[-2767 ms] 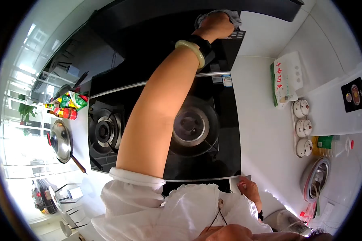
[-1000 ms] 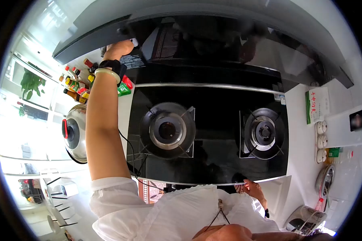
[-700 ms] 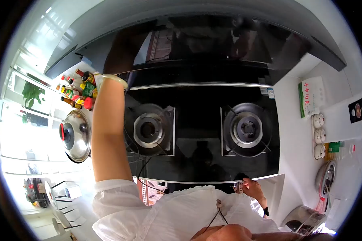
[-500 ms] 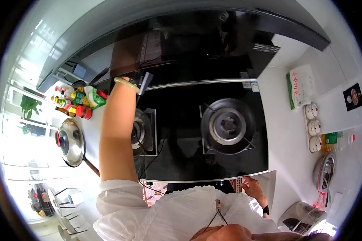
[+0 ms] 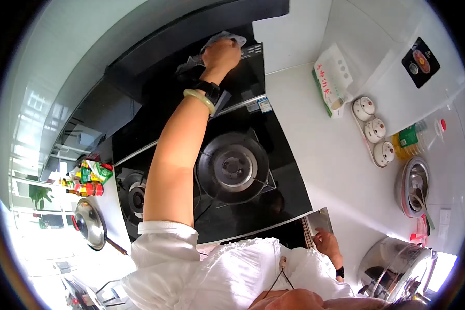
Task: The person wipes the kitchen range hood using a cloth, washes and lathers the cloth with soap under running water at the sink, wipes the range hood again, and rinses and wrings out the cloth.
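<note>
My left hand (image 5: 221,56) is closed on a crumpled grey cloth (image 5: 227,37). It presses the cloth to the glossy black range hood panel (image 5: 245,77), just left of a row of buttons. A black band and a pale bangle (image 5: 199,99) circle that wrist. Beneath the forearm lies the black glass gas stove (image 5: 274,150), whose right burner (image 5: 233,168) shows fully while the arm partly covers the left one (image 5: 135,199). Low on the right, my right hand (image 5: 328,244) rests by the counter's front edge, fingers loosely bent and holding nothing visible.
Left of the stove stand a lidded pan (image 5: 90,225) and several sauce bottles (image 5: 90,188). Along the right counter are a paper package (image 5: 331,82), a tray of lidded jars (image 5: 374,130), an oil bottle (image 5: 411,137), a metal bowl (image 5: 413,186) and a large steel pot (image 5: 395,268).
My left hand, hidden at the hood's left part before, has moved right along the panel and now shows with the cloth. The view has turned to the right. My right hand stays near the counter edge.
</note>
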A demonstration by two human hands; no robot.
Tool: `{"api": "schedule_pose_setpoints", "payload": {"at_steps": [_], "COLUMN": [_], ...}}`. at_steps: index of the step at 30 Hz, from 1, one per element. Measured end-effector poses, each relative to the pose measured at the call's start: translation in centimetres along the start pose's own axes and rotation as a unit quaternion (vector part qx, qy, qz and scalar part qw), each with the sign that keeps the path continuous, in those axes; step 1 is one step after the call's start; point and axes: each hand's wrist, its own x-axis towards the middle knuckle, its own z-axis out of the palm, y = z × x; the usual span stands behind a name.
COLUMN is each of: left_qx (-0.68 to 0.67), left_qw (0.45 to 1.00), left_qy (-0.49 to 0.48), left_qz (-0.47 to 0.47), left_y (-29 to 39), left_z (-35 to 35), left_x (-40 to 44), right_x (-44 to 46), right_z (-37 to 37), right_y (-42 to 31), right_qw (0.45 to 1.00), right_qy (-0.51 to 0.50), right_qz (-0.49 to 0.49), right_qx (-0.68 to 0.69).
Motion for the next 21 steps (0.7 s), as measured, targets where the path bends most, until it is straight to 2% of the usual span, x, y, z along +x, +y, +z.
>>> {"api": "schedule_pose_setpoints", "payload": {"at_steps": [3,5,7,9,11,13,15,18,19,21], "left_qx": [-0.033,-0.103,-0.243,-0.495,-0.623,-0.802,-0.855,-0.893,-0.898,-0.864], "left_qw": [0.996,0.982,0.959,0.854,0.779,0.585,0.489,0.398,0.392,0.435], "left_qy": [0.012,0.073,0.07,0.104,0.068,-0.027,-0.031,0.045,0.047,0.123], "left_qz": [0.082,0.143,0.129,0.126,0.022,-0.114,-0.167,-0.206,-0.196,-0.22], "left_y": [3.2,3.6,4.3,4.7,3.1,1.5,-1.4,-8.0,-10.9,-15.2], "left_z": [1.7,4.1,3.0,1.1,1.7,-0.4,-2.8,-5.0,-6.1,-8.6], "left_x": [0.5,1.2,-0.1,-2.6,-3.7,-6.4,-8.8,-11.0,-12.3,-14.2], "right_x": [-0.6,-0.4,0.0,0.3,1.1,2.2,3.3,4.0,4.1,4.2], "right_z": [0.1,0.4,0.4,0.9,1.1,1.8,1.8,2.7,3.0,5.1], "right_y": [-0.3,-0.3,-1.0,-1.3,-1.5,-0.9,-1.9,-4.6,-5.6,-5.4], "right_qw": [0.999,0.998,0.997,0.998,0.998,0.997,0.995,0.993,0.993,0.99], "right_qy": [-0.006,-0.025,-0.032,-0.038,-0.053,-0.065,-0.06,-0.057,-0.055,-0.063], "right_qz": [0.031,0.031,0.019,0.013,-0.016,-0.048,-0.072,-0.086,-0.085,-0.119], "right_qx": [0.028,0.045,0.062,0.041,0.025,0.0,-0.042,-0.064,-0.065,-0.046]}}
